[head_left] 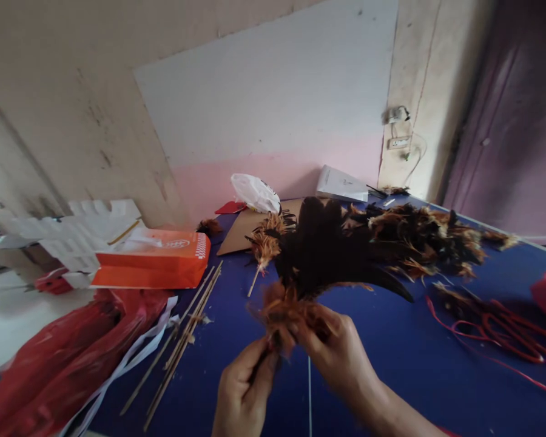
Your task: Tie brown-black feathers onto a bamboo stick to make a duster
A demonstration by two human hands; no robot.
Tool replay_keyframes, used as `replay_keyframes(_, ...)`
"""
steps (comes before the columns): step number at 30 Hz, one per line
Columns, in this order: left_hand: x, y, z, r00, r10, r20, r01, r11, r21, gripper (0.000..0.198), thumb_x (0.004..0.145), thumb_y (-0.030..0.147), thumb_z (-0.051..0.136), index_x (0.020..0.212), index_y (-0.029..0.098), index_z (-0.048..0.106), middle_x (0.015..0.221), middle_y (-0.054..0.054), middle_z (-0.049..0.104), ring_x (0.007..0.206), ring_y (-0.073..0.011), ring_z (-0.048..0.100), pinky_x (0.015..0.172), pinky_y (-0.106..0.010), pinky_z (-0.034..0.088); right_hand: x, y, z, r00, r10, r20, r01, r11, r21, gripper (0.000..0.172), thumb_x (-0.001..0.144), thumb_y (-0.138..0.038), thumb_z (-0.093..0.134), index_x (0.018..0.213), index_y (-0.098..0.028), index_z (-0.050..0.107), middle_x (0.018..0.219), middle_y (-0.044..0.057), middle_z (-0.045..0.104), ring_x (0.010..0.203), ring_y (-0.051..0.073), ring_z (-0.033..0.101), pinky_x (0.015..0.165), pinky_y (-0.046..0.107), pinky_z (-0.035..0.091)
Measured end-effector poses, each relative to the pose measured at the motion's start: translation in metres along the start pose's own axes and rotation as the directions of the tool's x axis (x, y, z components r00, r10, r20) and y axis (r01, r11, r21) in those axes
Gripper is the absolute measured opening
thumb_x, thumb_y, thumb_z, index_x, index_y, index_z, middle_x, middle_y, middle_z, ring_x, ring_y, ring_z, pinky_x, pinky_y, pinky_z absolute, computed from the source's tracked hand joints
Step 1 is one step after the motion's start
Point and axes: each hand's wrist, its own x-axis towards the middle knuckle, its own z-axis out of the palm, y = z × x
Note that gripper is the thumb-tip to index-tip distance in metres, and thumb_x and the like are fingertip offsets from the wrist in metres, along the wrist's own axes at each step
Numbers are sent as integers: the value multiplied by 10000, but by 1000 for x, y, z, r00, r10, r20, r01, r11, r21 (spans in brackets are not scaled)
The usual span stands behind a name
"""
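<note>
A bundle of dark feathers (327, 249) with a reddish-brown base fans out in front of me, above the blue table. My left hand (248, 382) is closed around the lower end of this feather bundle; what lies inside the fist is mostly hidden. At the bundle's right side, the fingers of my right hand (337, 343) pinch some brown feathers (295, 315), slightly blurred. Just behind, a smaller brown feather duster (266, 246) with a thin stick lies on the table. A large heap of loose brown and black feathers (418, 237) spreads at the back right.
Several thin sticks (186, 340) lie on the left of the blue table (373, 376). Beyond them are an orange bag (155, 261) and red plastic (73, 352). Tangled red cord (500, 331) lies at right. A white plastic bag (255, 193) and white box (342, 184) stand near the wall.
</note>
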Motion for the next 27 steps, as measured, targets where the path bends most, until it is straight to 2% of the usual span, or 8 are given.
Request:
replay_keyframes(5, 3, 3, -3, 969, -245, 26, 244, 941, -235, 344, 614, 437, 715, 766, 137, 643, 526, 30, 471, 399, -17, 268, 383, -154, 168, 6, 2, 1, 994, 93, 58, -106, 951, 291, 309, 771, -433, 565, 786, -143, 670, 700, 44, 653, 687, 161, 593, 690, 267, 472)
replay_keyframes(8, 9, 5, -7, 961, -276, 27, 271, 915, -298, 309, 617, 411, 722, 712, 132, 626, 484, 58, 414, 387, -10, 242, 368, -145, 146, 5, 10, 1, 981, 180, 76, -192, 963, 189, 367, 730, -480, 599, 762, -119, 653, 615, 23, 597, 580, 119, 521, 573, 224, 427)
replay_keyframes(11, 16, 4, -11, 967, -253, 25, 249, 922, -297, 266, 659, 385, 697, 699, 133, 618, 514, 54, 428, 397, -11, 253, 367, -140, 146, 3, 22, 2, 966, 224, 129, -217, 974, -67, 353, 715, -451, 619, 808, -111, 635, 516, -39, 466, 463, 67, 360, 433, 185, 291)
replay_keyframes(14, 24, 0, -12, 973, -228, 18, 224, 933, -281, 248, 680, 372, 681, 690, 136, 606, 545, 47, 449, 411, -17, 263, 376, -141, 156, -3, 27, 5, 948, 231, 220, -170, 950, -263, 256, 785, -344, 534, 689, -121, 613, 490, -59, 347, 459, 58, 280, 416, 183, 216)
replay_keyframes(16, 28, -4, -11, 976, -216, 14, 212, 941, -262, 254, 694, 376, 666, 664, 135, 589, 512, 58, 412, 415, -26, 263, 387, -147, 171, -8, 25, 8, 949, 199, 243, -116, 941, -318, 287, 825, -292, 459, 618, -131, 576, 495, -56, 319, 468, 60, 270, 425, 183, 215)
replay_keyframes(19, 30, -8, -6, 978, -209, 0, 204, 955, -215, 260, 704, 384, 651, 677, 134, 583, 519, 53, 416, 437, -39, 303, 414, -156, 202, -17, 15, 11, 957, 77, 280, 32, 929, -369, 309, 858, -268, 400, 591, -151, 502, 519, -54, 317, 490, 64, 263, 451, 181, 230)
replay_keyframes(22, 27, -8, -1, 985, -175, 7, 174, 974, -144, 276, 717, 398, 624, 666, 131, 578, 507, 49, 417, 433, -46, 296, 418, -169, 193, -27, 6, 14, 933, -47, 356, 198, 894, -402, 302, 878, -243, 361, 592, -165, 416, 539, -51, 339, 497, 65, 264, 477, 179, 244)
replay_keyframes(27, 24, -8, 4, 993, -116, 10, 116, 993, -5, 322, 745, 401, 569, 559, 142, 532, 444, 53, 377, 411, -63, 278, 423, -198, 202, -35, 0, 16, 898, -106, 427, 292, 869, -399, 267, 874, -197, 345, 608, -177, 356, 545, -50, 343, 492, 66, 255, 481, 185, 241)
